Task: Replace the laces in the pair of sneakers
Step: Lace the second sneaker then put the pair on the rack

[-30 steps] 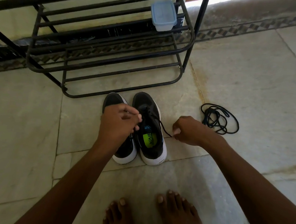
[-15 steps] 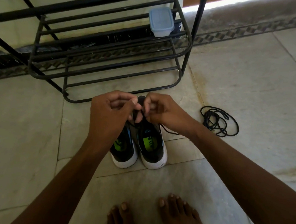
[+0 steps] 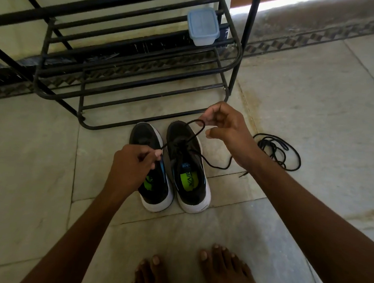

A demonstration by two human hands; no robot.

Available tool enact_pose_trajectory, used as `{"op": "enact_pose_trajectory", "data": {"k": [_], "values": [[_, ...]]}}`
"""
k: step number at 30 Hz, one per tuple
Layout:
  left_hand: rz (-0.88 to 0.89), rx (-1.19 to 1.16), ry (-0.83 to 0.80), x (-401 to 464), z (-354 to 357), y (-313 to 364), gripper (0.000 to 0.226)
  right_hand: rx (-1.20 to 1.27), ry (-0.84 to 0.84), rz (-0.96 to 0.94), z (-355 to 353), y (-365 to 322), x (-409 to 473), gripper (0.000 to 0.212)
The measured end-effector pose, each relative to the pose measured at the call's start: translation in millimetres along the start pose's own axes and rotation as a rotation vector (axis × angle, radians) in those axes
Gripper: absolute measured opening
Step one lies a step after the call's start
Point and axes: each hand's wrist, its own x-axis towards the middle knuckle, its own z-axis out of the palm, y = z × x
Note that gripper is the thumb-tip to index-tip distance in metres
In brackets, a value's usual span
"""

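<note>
Two black sneakers with white soles stand side by side on the floor, the left sneaker (image 3: 154, 187) and the right sneaker (image 3: 190, 181). A black lace (image 3: 195, 132) runs through the right sneaker's eyelets. My left hand (image 3: 134, 166) pinches one end of this lace over the left sneaker. My right hand (image 3: 226, 130) pinches a loop of the same lace above the right sneaker's toe. The lace's other end trails over the floor to the right.
A loose coil of black lace (image 3: 277, 151) lies on the floor right of the shoes. A black metal shoe rack (image 3: 130, 57) stands behind them with a lidded plastic box (image 3: 203, 26) on it. My bare feet (image 3: 195, 273) are at the bottom.
My hands have moved apart from above the right sneaker. The left hand pulled back toward me with a lace end; the right hand drew a loop up and away.
</note>
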Motion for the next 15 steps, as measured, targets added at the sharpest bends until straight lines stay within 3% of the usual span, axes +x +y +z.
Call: {"op": "enact_pose_trajectory", "data": {"k": [7, 15], "values": [[-0.071, -0.298, 0.054, -4, 6, 23, 0.020, -0.513, 0.116, 0.070, 16, 33, -22, 0.027], [-0.098, -0.560, 0.169, 3, 7, 28, 0.025, -0.615, 0.225, 0.085, 32, 58, -52, 0.033]]}}
